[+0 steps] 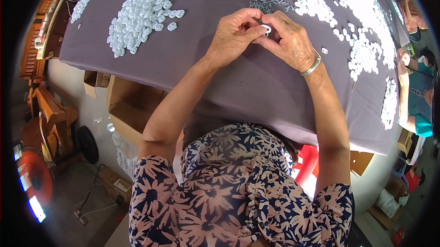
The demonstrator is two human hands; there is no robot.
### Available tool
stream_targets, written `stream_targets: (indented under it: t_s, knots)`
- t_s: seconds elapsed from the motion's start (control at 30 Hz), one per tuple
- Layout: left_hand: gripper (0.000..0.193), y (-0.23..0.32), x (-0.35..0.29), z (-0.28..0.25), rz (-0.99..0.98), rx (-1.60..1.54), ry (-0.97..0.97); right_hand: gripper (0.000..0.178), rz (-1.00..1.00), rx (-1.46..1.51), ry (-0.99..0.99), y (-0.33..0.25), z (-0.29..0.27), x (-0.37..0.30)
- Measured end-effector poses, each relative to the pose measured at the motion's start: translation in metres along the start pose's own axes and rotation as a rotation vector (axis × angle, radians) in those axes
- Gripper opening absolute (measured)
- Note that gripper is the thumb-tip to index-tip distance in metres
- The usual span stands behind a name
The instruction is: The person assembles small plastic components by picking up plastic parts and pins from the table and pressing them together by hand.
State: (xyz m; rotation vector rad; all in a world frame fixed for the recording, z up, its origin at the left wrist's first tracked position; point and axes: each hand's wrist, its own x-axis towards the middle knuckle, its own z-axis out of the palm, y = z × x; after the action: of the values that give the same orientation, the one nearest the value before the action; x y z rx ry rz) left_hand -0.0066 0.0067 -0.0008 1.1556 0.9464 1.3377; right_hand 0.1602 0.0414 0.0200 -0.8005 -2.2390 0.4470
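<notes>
Above the cloth-covered table, my left hand point(234, 36) and my right hand point(289, 38) meet with fingertips together. Between them is a small white plastic piece point(266, 29) with dark holes in it. My left thumb presses on its face, while the fingers of my right hand close on it from the other side. Part of the piece is hidden by the fingers. Beyond my hands lie many thin grey metal pins point(263, 5), loosely scattered. To the left is a heap of finished-looking white plastic pieces point(140, 17).
A large spread of white pieces point(321, 4) covers the table's right side, with one loose piece point(324, 50) by my right wrist. Under the dark tablecloth point(256, 86) stands an open cardboard box point(126, 121). Other people sit at the right point(415, 91) and far left.
</notes>
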Motion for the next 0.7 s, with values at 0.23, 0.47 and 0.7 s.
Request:
stream_targets:
  t_s: [0.23, 0.47, 0.7]
  knots:
    - [0.025, 0.008, -0.001, -0.004, -0.062, 0.145, -0.085, 0.028, -0.154, -0.236, -0.111, 0.007, 0.000, -0.002]
    - [0.027, 0.010, -0.003, -0.003, -0.121, 0.091, -0.159, 0.024, -0.209, -0.167, -0.074, 0.011, 0.001, -0.004]
    - [0.034, 0.011, -0.003, -0.006, -0.151, 0.032, -0.161, 0.028, -0.133, -0.196, -0.136, 0.012, 0.008, -0.009]
